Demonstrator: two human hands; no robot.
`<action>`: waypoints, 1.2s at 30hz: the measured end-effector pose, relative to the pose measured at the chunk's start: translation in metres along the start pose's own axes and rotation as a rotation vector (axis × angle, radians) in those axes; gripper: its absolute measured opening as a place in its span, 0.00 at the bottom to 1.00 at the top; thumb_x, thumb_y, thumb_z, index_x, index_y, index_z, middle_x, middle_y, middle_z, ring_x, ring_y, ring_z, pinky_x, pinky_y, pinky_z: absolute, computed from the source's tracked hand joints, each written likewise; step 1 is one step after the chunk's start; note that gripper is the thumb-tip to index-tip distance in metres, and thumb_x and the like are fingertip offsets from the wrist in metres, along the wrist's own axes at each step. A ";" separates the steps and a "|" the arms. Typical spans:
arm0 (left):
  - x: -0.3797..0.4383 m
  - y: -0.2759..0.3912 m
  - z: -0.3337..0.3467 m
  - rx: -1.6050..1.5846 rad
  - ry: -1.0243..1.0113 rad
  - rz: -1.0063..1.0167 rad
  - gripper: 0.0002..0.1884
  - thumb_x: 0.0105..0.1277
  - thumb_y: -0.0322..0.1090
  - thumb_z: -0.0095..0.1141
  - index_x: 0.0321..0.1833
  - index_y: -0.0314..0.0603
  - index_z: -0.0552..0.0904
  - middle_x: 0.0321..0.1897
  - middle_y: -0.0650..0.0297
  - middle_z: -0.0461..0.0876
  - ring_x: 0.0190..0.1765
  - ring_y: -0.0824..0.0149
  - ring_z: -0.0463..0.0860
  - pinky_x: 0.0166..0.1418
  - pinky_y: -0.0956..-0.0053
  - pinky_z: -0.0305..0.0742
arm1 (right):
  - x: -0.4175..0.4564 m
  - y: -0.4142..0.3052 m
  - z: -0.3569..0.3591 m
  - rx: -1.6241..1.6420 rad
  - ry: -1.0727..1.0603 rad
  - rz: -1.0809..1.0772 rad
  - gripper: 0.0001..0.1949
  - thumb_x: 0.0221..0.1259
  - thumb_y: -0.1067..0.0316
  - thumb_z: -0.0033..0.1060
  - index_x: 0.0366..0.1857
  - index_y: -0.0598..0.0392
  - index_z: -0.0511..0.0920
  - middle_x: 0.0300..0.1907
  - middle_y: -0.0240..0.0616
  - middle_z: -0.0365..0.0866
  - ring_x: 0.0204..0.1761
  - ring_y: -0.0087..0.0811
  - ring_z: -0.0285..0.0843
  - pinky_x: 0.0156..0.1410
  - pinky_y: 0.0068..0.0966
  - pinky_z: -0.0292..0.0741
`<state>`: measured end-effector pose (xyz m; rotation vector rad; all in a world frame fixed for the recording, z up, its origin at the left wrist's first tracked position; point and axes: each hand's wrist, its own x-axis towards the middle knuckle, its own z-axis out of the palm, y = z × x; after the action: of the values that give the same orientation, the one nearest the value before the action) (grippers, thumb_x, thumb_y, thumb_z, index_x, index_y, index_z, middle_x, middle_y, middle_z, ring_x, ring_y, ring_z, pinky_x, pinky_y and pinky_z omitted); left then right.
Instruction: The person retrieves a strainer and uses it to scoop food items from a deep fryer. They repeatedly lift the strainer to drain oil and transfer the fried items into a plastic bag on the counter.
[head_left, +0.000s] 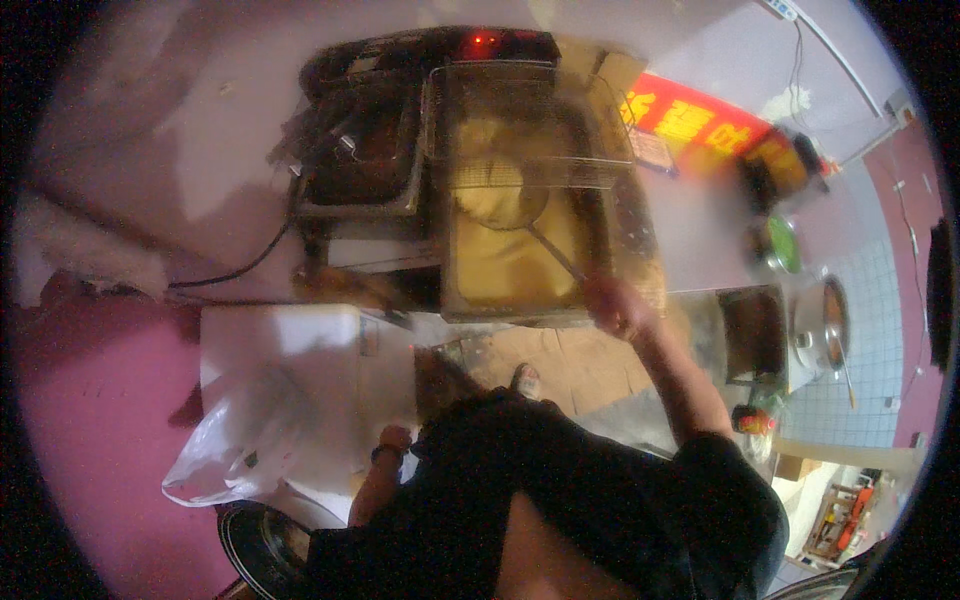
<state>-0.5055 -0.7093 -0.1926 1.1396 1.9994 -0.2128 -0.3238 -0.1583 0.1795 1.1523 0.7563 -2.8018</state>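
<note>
My right hand (616, 309) grips the handle of a round skimmer or strainer (501, 199), whose head is over a deep fryer vat (453, 289) of yellowish oil. Pale food, blurred, appears at the skimmer's head. A wire fry basket (529, 169) sits across the far part of the vat. My left hand (396, 436) hangs low beside a white box-shaped appliance (277, 330), near my body, with a dark band at the wrist; its fingers are partly hidden and I cannot tell whether it holds anything.
A second, dark fryer vat (360, 199) stands left of the first, with a black cable (259, 262) hanging beside it. A clear plastic bag (217, 461) lies at the lower left over a round dark pot (259, 540). Cardboard (570, 364) covers the floor. A metal pot (814, 326) stands far right.
</note>
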 end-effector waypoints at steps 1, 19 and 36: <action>0.005 -0.004 -0.004 -0.233 -0.072 -0.115 0.13 0.57 0.41 0.58 0.38 0.41 0.85 0.41 0.53 0.84 0.48 0.50 0.82 0.49 0.55 0.78 | -0.016 0.007 0.007 0.023 0.035 0.043 0.04 0.71 0.61 0.42 0.41 0.42 0.69 0.16 0.26 0.60 0.09 0.18 0.50 0.10 0.16 0.50; 0.030 0.003 -0.082 0.110 -0.115 0.001 0.11 0.55 0.42 0.59 0.36 0.44 0.86 0.36 0.54 0.85 0.41 0.52 0.84 0.46 0.56 0.78 | -0.118 0.050 0.010 0.034 0.181 0.006 0.18 0.71 0.64 0.43 0.63 0.40 0.65 0.17 0.27 0.60 0.08 0.17 0.50 0.10 0.15 0.51; -0.010 0.000 0.002 0.077 -0.012 0.024 0.10 0.59 0.40 0.52 0.35 0.47 0.84 0.39 0.54 0.84 0.44 0.51 0.83 0.49 0.57 0.78 | -0.080 -0.016 0.006 -0.849 0.192 -0.049 0.25 0.67 0.68 0.48 0.68 0.52 0.62 0.21 0.29 0.72 0.10 0.17 0.58 0.11 0.19 0.55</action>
<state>-0.5016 -0.7161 -0.1867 1.2074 1.9809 -0.2861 -0.2730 -0.1602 0.2431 1.1953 1.7506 -1.9903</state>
